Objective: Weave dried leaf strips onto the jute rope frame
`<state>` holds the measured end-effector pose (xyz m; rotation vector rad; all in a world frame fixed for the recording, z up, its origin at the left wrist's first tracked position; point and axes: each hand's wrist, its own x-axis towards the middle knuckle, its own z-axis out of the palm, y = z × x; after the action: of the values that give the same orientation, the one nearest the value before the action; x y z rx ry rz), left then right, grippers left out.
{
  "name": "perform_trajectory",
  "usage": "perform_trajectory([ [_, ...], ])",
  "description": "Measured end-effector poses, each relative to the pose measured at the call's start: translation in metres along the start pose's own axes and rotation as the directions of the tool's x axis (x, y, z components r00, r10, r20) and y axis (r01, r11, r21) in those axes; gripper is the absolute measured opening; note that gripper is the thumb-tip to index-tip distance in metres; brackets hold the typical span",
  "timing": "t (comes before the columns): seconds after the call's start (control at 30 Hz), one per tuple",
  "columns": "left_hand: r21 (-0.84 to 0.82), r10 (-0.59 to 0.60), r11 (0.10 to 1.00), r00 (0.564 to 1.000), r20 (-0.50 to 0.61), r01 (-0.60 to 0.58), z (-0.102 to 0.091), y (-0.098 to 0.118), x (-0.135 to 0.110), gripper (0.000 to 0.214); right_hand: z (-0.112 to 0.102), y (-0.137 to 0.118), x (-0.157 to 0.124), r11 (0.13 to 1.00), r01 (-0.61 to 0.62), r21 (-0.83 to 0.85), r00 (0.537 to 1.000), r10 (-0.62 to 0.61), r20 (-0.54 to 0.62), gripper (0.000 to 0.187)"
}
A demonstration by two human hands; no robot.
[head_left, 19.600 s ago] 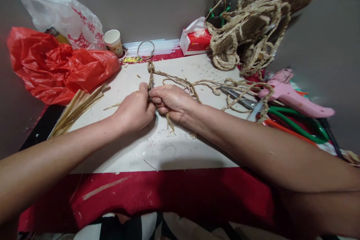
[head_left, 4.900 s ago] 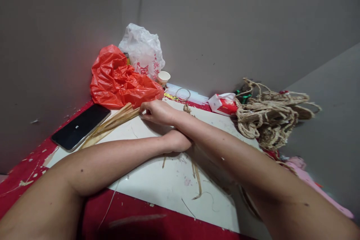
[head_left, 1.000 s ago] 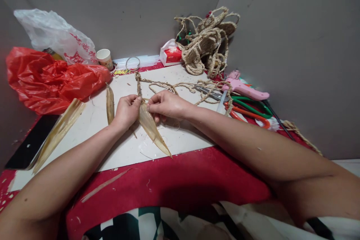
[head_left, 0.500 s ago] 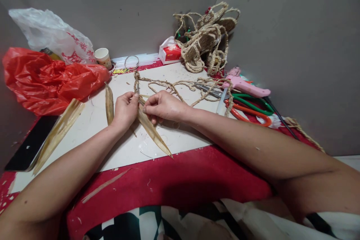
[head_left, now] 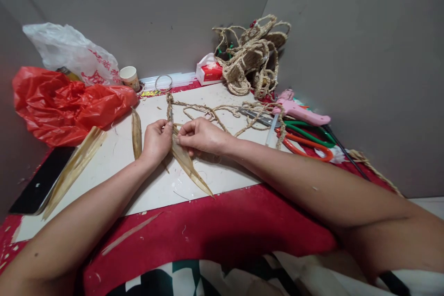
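Observation:
My left hand (head_left: 157, 141) is closed, thumb and fingers pinching the lower end of a braided straw cord (head_left: 169, 110). Against its right side, my right hand (head_left: 201, 136) pinches the upper part of a dried tan husk strip (head_left: 189, 169). The strip's pointed tip lies down toward the board's front edge. Fingers partly hide where strip and cord meet. From the cord's top, a thin twisted straw rope (head_left: 215, 110) runs to the right across the white board (head_left: 152, 199). A second dried husk (head_left: 136, 134) lies just left of my left hand.
Red plastic bag (head_left: 69, 106), phone (head_left: 41, 185) and a long husk (head_left: 74, 171) are on the left. Behind stand a paper cup (head_left: 129, 77), a tissue pack (head_left: 211, 73) and a heap of woven straw (head_left: 251, 58). A pink glue gun (head_left: 303, 110) and orange-handled scissors (head_left: 308, 149) lie right.
The whole view has shifted slightly, so things sit a little lower. Both hands keep nearly the same pinch on cord and husk strip.

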<state>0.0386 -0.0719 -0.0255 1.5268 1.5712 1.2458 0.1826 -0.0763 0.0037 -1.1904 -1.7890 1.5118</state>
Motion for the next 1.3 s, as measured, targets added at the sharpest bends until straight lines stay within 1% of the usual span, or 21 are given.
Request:
perform_trajectory([
  [0.2,-0.056,-0.005,0.998,1.000,-0.018,0.004,0.001,-0.003,0.000,0.021,0.004,0.003,0.000,0.998,0.056,-0.036,0.998,-0.056,-0.009,0.012],
  [0.3,-0.069,-0.025,0.997,1.000,0.007,0.026,0.002,-0.003,0.000,0.021,0.006,0.004,0.000,0.995,0.087,-0.039,0.996,-0.087,-0.002,0.012],
  [0.43,-0.110,-0.044,0.993,0.998,0.053,0.049,0.002,-0.001,-0.002,0.020,0.010,0.004,-0.001,0.989,0.106,-0.101,0.994,-0.107,-0.012,0.014],
  [0.57,-0.154,-0.058,0.986,0.996,0.069,0.068,0.002,0.001,-0.003,0.019,0.014,0.005,0.000,0.967,0.176,-0.187,0.980,-0.189,-0.056,0.014],
  [0.7,-0.172,-0.050,0.983,0.996,0.077,0.063,0.002,0.000,-0.001,0.019,0.013,0.006,0.001,0.910,0.249,-0.331,0.946,-0.301,-0.117,0.015],
  [0.73,-0.180,-0.055,0.981,0.996,0.076,0.068,0.002,0.000,-0.001,0.019,0.011,0.007,0.002,0.897,0.248,-0.366,0.939,-0.315,-0.137,0.015],
  [0.8,-0.203,-0.084,0.974,0.994,0.074,0.097,0.001,0.002,-0.002,0.018,0.005,0.007,0.003,0.897,0.203,-0.392,0.942,-0.289,-0.173,0.017],
  [0.83,-0.217,-0.103,0.969,0.992,0.074,0.117,0.001,0.003,-0.002,0.017,0.001,0.007,0.004,0.914,0.170,-0.370,0.948,-0.254,-0.191,0.017],
  [0.9,-0.233,-0.133,0.961,0.988,0.077,0.148,0.001,0.006,-0.003,0.016,-0.006,0.004,0.005,0.957,0.139,-0.253,0.955,-0.197,-0.222,0.017],
  [0.97,-0.227,-0.145,0.961,0.986,0.079,0.159,0.002,0.008,-0.004,0.017,-0.012,-0.002,0.006,0.980,0.182,-0.077,0.945,-0.196,-0.263,0.015],
  [1.07,-0.210,-0.152,0.964,0.986,0.074,0.164,0.002,0.009,-0.005,0.018,-0.023,-0.019,0.002,0.951,0.259,0.170,0.922,-0.191,-0.335,0.014],
  [1.13,-0.199,-0.158,0.965,0.985,0.072,0.169,0.001,0.007,-0.004,0.018,-0.034,-0.035,-0.008,0.922,0.293,0.252,0.906,-0.183,-0.381,0.018],
  [1.17,-0.192,-0.160,0.966,0.984,0.072,0.171,0.001,0.005,-0.004,0.018,-0.042,-0.044,-0.015,0.908,0.330,0.260,0.884,-0.200,-0.422,0.019],
  [1.2,-0.185,-0.159,0.968,0.985,0.073,0.170,0.001,0.004,-0.004,0.018,-0.052,-0.054,-0.025,0.888,0.390,0.244,0.844,-0.239,-0.479,0.020],
  [1.23,-0.179,-0.154,0.970,0.985,0.072,0.164,0.000,0.002,-0.003,0.018,-0.063,-0.064,-0.035,0.865,0.453,0.216,0.789,-0.276,-0.550,0.022],
  [1.27,-0.175,-0.145,0.972,0.987,0.070,0.155,0.000,0.001,-0.003,0.018,-0.074,-0.073,-0.047,0.829,0.537,0.157,0.695,-0.329,-0.639,0.024],
  [1.3,-0.172,-0.133,0.975,0.989,0.066,0.142,0.000,0.000,-0.003,0.019,-0.086,-0.082,-0.059,0.777,0.628,0.038,0.559,-0.416,-0.717,0.026],
])
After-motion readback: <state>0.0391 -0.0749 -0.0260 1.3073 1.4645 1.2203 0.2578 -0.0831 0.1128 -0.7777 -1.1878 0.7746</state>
